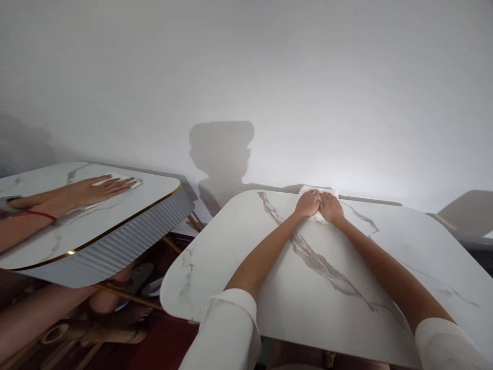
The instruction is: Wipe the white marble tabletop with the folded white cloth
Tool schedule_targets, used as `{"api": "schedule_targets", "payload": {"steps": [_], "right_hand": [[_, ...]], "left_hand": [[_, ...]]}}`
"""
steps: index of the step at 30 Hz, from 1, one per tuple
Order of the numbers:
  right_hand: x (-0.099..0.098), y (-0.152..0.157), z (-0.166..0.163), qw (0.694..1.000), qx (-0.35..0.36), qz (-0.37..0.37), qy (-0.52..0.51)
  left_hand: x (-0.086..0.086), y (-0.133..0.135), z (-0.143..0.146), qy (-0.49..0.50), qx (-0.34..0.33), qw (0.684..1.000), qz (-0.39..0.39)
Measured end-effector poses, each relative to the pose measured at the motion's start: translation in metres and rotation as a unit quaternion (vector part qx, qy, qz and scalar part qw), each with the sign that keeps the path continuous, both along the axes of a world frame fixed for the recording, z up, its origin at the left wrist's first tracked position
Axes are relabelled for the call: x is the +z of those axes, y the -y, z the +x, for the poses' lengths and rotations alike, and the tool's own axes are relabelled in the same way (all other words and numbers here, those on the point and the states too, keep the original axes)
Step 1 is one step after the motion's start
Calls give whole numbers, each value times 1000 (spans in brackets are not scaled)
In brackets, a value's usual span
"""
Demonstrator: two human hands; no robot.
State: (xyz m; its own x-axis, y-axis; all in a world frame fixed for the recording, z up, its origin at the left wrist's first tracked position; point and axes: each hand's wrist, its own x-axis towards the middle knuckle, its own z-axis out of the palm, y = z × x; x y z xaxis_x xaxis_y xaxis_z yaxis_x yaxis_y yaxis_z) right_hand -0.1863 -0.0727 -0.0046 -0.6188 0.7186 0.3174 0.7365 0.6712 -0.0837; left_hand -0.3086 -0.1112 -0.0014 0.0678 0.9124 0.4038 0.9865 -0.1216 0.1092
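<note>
White sleeves (227, 329) are framing my near view; the left hand (308, 203) and right hand (331, 207) are resting on a white cloth (319, 217) by the tabletop's (231, 241) far edge, each grip lying flattish, unclenched. I'm not seeing what's done or left.

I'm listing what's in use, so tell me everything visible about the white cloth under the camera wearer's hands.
The white cloth looks soft, of fabric or perhaps paper, with uneven edges. It lies spread on the marbled table, at the far edge near the wall. The left hand and right hand rest on it side by side, hiding much of its middle.
</note>
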Motion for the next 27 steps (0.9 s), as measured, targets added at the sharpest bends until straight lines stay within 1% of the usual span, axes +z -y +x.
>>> {"api": "schedule_targets", "payload": {"steps": [4, 8, 11, 15, 18, 20, 23, 25, 27], "right_hand": [[-2, 29, 19, 1000, -14, 17, -4], [-3, 75, 31, 999, -10, 31, -5], [-4, 118, 34, 999, 9, 35, -16], [-6, 176, 38, 996, 69, 46, -31], [-6, 214, 49, 992, 115, 41, -39], [-6, 233, 62, 989, 140, 33, -40], [-5, 251, 85, 985, 163, 22, -41], [-5, 254, 102, 985, 167, 17, -42], [-5, 252, 118, 986, 160, 11, -44]], "left_hand": [[-1, 24, 14, -12, -28, 1000, -3], [-6, 64, 22, -10, -48, 999, -7], [-12, 106, 22, 5, -51, 999, -4], [-20, 175, 23, 42, -6, 999, -5], [-24, 225, 30, 58, 12, 998, -25], [-24, 252, 40, 83, 28, 995, -50], [-17, 274, 61, 157, 48, 981, -105], [-8, 278, 77, 215, 54, 965, -141], [2, 274, 94, 255, 56, 950, -174]]}}
